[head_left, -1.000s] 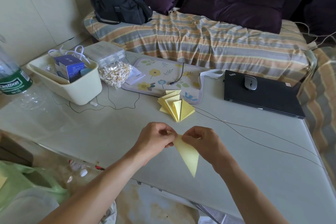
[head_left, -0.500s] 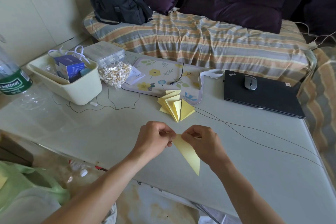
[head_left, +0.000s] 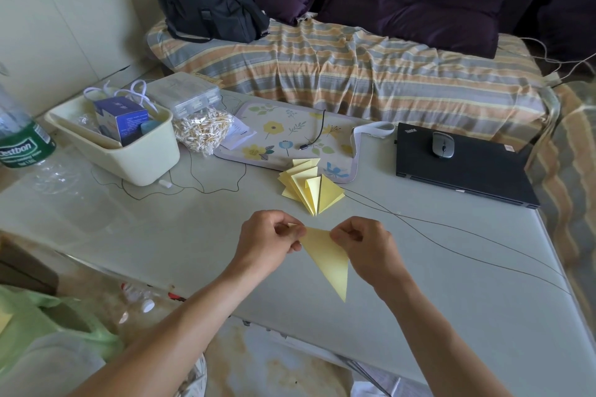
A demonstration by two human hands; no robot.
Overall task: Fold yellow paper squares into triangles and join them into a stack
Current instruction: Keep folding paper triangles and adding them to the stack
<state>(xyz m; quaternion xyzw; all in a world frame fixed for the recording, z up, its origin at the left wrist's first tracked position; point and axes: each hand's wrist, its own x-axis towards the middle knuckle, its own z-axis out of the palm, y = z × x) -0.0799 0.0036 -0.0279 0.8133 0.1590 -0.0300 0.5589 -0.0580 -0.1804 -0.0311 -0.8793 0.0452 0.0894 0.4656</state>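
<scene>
**Triangle tip swings right as both hands keep their pinch**

Swinging a touch rightward since a second ago, the long point of the yellow paper triangle (head_left: 329, 255) now hangs lower and further toward the right wrist, while its top edge has stayed between the two hands. One triangle is in play, held above the table (head_left: 483, 284) near its front edge. Left hand (head_left: 269, 243) pinches the upper left corner with curled fingers; right hand (head_left: 367, 246) pinches the upper right corner the same way. Two hands, one sheet, stretched between them!

Just beyond, one fanned stack of folded triangles (head_left: 311, 187) lies on the table, unmoved; its separate pieces overlap too much to count. Further out: one floral mat (head_left: 290, 135), one closed black laptop (head_left: 464, 164) with one mouse (head_left: 442, 145) on top, one cream bin (head_left: 129, 155), one green-labelled bottle (head_left: 19, 138) at far left.
</scene>
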